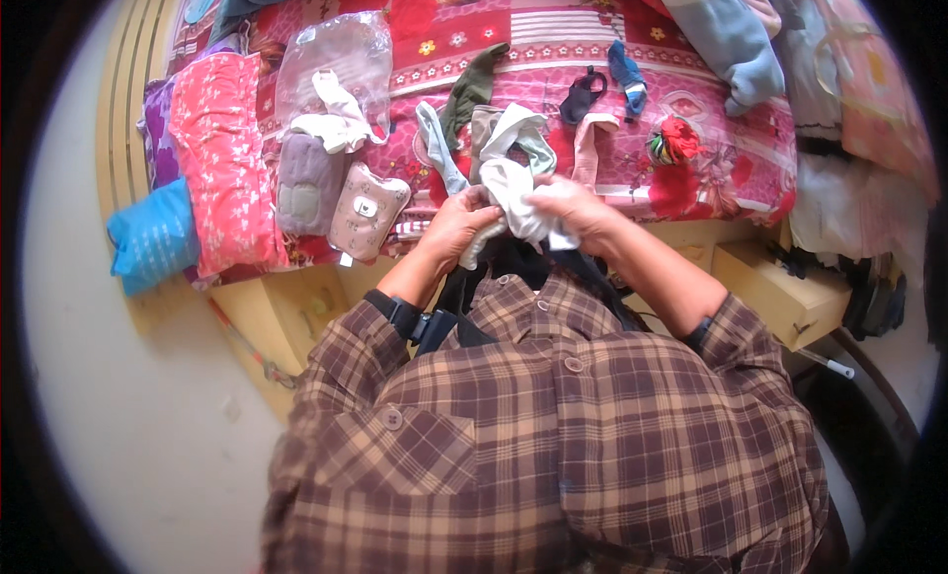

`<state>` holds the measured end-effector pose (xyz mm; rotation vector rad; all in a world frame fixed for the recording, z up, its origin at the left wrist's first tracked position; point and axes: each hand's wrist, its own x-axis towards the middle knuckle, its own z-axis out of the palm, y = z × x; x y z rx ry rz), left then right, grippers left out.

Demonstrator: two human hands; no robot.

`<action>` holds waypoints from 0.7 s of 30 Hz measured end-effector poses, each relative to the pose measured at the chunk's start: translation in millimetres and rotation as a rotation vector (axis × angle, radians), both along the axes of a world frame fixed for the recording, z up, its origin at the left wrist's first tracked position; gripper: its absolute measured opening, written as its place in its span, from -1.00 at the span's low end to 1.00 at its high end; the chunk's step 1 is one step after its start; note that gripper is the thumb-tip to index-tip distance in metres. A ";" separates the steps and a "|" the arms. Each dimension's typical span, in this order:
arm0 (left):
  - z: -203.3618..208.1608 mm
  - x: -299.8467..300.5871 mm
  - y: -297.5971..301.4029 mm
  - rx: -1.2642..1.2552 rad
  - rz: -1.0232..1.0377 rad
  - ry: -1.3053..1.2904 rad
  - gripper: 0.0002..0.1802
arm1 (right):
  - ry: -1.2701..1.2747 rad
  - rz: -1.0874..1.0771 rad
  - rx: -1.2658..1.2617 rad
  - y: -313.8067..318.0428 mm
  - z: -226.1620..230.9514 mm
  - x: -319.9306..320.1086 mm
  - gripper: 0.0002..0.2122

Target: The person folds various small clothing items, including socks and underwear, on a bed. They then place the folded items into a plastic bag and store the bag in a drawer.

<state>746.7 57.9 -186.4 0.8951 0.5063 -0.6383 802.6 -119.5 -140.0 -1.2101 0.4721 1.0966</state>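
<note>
My left hand [460, 226] and my right hand [575, 213] are both closed on a bunched white sock [512, 187], held over the bed's near edge. A ribbed whitish piece hangs below my left fingers; whether it belongs to the same sock I cannot tell. Just beyond my hands lie a light blue sock [440, 148], a dark green sock [474, 88], a white and pale green sock [528, 138] and a pink sock [592, 148]. Farther right are a small black cloth item [583, 96] and a blue sock [627, 78].
At left, white socks [338, 120] lie on a clear plastic bag [334, 51], near a purple-grey folded item [310, 184], a pink pouch [368, 211], a coral patterned cloth [222, 159] and a blue bag [155, 235]. A colourful bundle [674, 140] sits right. An open drawer [780, 293] juts out.
</note>
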 end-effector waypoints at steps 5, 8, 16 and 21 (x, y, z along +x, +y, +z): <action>3.4 7.5 0.4 0.027 0.049 0.017 -0.84 | -0.102 -0.032 -0.062 2.1 -20.9 1.0 -0.79; 4.4 4.7 5.3 -0.026 0.142 0.079 -0.80 | -0.106 -0.005 -0.175 -10.2 -32.4 0.5 -0.80; -3.8 -5.0 -17.3 0.373 -0.378 -0.097 -0.65 | -0.234 0.224 -0.157 -19.0 -34.4 -19.1 -0.74; -22.0 -3.0 -22.2 0.293 -0.194 -0.069 -0.68 | 0.228 -0.106 0.346 -28.0 -0.4 -23.6 -0.72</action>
